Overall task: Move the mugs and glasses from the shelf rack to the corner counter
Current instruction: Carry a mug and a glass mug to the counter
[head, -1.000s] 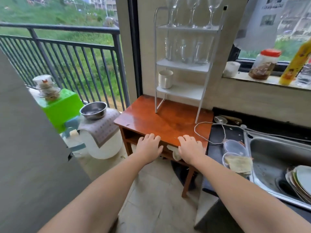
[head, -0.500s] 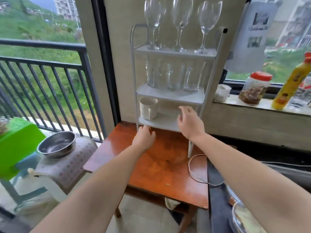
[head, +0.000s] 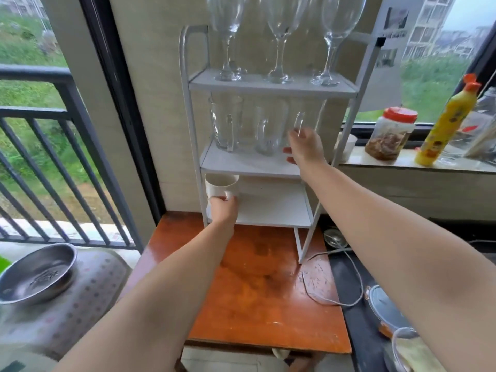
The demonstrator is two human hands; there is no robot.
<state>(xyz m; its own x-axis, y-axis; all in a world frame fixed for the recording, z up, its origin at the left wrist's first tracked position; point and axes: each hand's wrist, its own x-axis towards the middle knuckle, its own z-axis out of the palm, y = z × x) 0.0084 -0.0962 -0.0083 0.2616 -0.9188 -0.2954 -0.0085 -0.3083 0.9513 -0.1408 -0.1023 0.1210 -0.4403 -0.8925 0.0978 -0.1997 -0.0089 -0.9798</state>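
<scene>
A white three-tier rack (head: 273, 85) stands on an orange-brown wooden table (head: 257, 299). Three wine glasses (head: 279, 36) fill its top tier and three clear glass mugs (head: 228, 124) its middle tier. A white mug (head: 221, 183) sits at the left of the bottom tier, and my left hand (head: 224, 209) is wrapped around its lower part. My right hand (head: 306, 149) is at the middle tier with fingers apart, thumb and forefinger at the handle of the rightmost glass mug (head: 299, 120).
A black counter (head: 351, 299) runs along the table's right side, with a white cable (head: 322, 291) and lids on it. A red-lidded jar (head: 389, 135), a yellow bottle (head: 445, 124) and a small white cup (head: 349, 146) stand on the window sill. A steel bowl (head: 37, 272) sits at lower left.
Both hands rose from the table's front edge to the rack. The left hand closed on the white mug; the right went from the bottom shelf up to the rightmost glass mug.
</scene>
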